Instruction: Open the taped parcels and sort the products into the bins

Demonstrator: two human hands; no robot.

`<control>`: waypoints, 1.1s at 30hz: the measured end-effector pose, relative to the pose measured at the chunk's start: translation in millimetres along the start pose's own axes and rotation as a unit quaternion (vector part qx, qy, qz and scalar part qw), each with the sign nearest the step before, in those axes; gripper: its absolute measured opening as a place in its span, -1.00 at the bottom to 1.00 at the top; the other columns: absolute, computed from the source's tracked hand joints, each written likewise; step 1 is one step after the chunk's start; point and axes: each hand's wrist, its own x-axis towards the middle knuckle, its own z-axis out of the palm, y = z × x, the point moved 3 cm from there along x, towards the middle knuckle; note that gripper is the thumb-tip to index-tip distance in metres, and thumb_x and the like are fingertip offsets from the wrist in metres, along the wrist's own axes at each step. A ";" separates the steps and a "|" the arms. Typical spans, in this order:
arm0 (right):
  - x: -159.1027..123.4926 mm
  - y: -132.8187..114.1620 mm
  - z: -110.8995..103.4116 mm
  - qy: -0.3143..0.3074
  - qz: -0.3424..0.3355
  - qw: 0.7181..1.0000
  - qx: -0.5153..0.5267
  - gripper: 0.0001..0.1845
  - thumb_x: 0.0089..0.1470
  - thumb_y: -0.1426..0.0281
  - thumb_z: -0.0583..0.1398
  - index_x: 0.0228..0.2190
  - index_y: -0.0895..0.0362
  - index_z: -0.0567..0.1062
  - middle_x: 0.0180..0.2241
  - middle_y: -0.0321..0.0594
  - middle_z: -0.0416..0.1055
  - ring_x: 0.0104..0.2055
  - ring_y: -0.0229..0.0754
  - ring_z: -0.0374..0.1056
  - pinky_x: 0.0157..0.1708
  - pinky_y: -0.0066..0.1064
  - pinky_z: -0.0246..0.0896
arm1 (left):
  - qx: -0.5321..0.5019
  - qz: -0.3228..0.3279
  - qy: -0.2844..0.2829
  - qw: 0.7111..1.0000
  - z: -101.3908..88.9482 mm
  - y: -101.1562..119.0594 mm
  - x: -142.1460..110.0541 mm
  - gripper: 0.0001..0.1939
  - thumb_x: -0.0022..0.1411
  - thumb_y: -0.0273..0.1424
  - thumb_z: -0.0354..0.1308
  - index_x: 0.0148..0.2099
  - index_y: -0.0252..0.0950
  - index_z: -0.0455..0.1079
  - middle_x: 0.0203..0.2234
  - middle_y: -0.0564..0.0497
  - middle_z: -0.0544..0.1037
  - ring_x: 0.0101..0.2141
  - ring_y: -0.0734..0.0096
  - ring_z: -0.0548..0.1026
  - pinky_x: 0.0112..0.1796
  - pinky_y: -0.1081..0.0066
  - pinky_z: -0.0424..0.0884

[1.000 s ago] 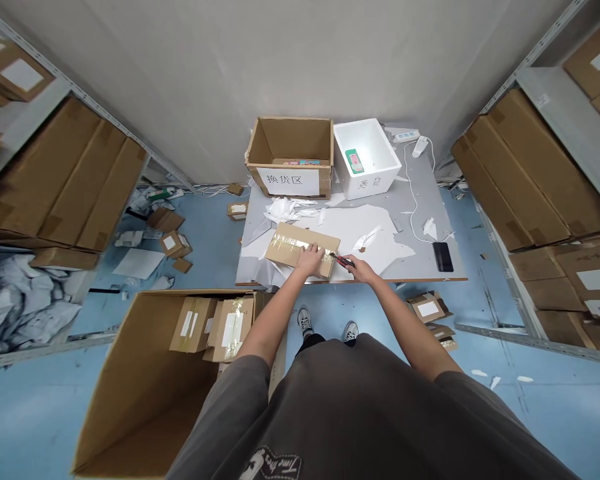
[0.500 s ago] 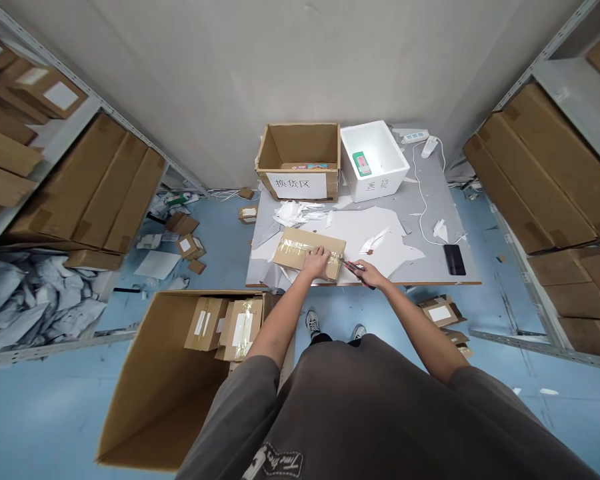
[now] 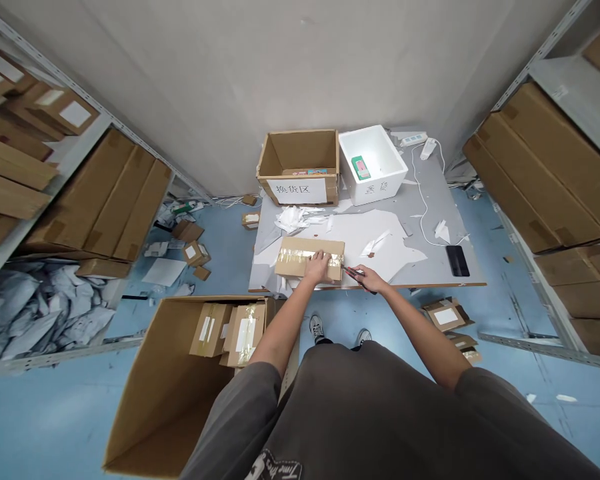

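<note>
A taped cardboard box (image 3: 290, 257) lies near the front edge of the grey table (image 3: 405, 213), its long side roughly along that edge. On its top rests my left hand (image 3: 317, 267), fingers spread over the tape, pressing rather than wrapping round it. My right hand (image 3: 368, 279) is closed round dark scissors (image 3: 351, 272) with some red on them. Their tip points at the box's right end; whether it is in the tape or just against it is too small to tell. White paper scraps (image 3: 295, 219) lie behind the box.
An open carton (image 3: 298, 190) and a white foam box (image 3: 377, 187) stand at the back. A phone (image 3: 457, 261) and power strip (image 3: 413, 139) lie to the right. A large open carton (image 3: 150, 393) with taped boxes stands at front left. Shelves of cartons flank both sides.
The box has turned to lie more nearly parallel to the table edge. My left hand is flatter on its top. The scissors stay at its right end. The whole view has shifted slightly.
</note>
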 end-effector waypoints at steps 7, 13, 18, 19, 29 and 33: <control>-8.5 7.3 -40.7 0.130 -0.030 0.991 0.011 -0.61 0.28 0.17 0.19 0.06 0.06 0.51 -0.39 -0.35 0.50 -0.57 -0.28 0.36 -0.50 -0.46 0.29 | -0.044 -0.049 0.061 0.996 -3.3 -10.9 13.3 -0.51 0.47 -0.17 0.15 0.38 -0.06 0.32 0.36 -0.18 0.38 0.32 -0.03 0.30 0.25 0.02 0.29; -2.6 1.4 -35.6 0.157 -0.022 0.987 0.039 -0.56 0.35 0.06 0.04 0.04 0.04 0.45 -0.39 -0.33 0.51 -0.46 -0.21 0.37 -0.41 -0.42 0.34 | 0.005 -0.017 0.027 0.999 -15.0 -10.8 55.3 -0.23 0.20 -0.38 0.41 0.41 -0.08 0.26 0.41 -0.23 0.29 0.40 -0.16 0.19 0.29 -0.02 0.26; -4.0 -4.7 -33.0 0.122 -0.055 0.983 -0.123 -0.61 0.36 0.10 0.08 0.08 -0.01 0.48 -0.36 -0.34 0.53 -0.33 -0.14 0.41 -0.25 -0.36 0.31 | 0.012 0.018 0.025 0.999 -1.5 -12.7 66.2 -0.23 0.31 -0.35 0.27 0.50 -0.24 0.17 0.47 -0.40 0.20 0.46 -0.30 0.11 0.28 -0.08 0.32; -4.4 -6.8 -33.0 0.117 -0.067 0.977 -0.163 -0.63 0.36 0.13 0.11 0.09 -0.03 0.49 -0.32 -0.33 0.55 -0.28 -0.12 0.44 -0.21 -0.35 0.30 | 0.014 0.031 0.029 0.999 2.9 -15.4 65.4 -0.23 0.34 -0.31 0.24 0.52 -0.27 0.15 0.50 -0.42 0.14 0.49 -0.32 0.07 0.31 -0.12 0.28; 10.6 -33.0 -25.7 0.111 -0.130 0.873 -0.457 -0.68 0.42 0.32 0.20 0.14 0.00 0.57 -0.02 -0.07 0.51 0.08 0.00 0.36 -0.04 -0.33 0.19 | -0.027 0.065 0.086 0.994 30.3 -29.7 50.3 -0.27 0.48 -0.19 0.05 0.57 -0.33 0.13 0.55 -0.33 0.08 0.56 -0.16 -0.09 0.46 -0.18 -0.03; 10.0 -39.2 -26.3 0.120 -0.153 0.831 -0.521 -0.67 0.43 0.32 0.20 0.14 0.01 0.59 -0.02 0.00 0.47 0.05 0.06 0.30 -0.06 -0.27 0.14 | -0.033 0.069 0.102 0.992 33.0 -28.0 45.8 -0.29 0.49 -0.19 0.07 0.56 -0.33 0.15 0.54 -0.35 0.10 0.56 -0.16 -0.10 0.47 -0.18 -0.05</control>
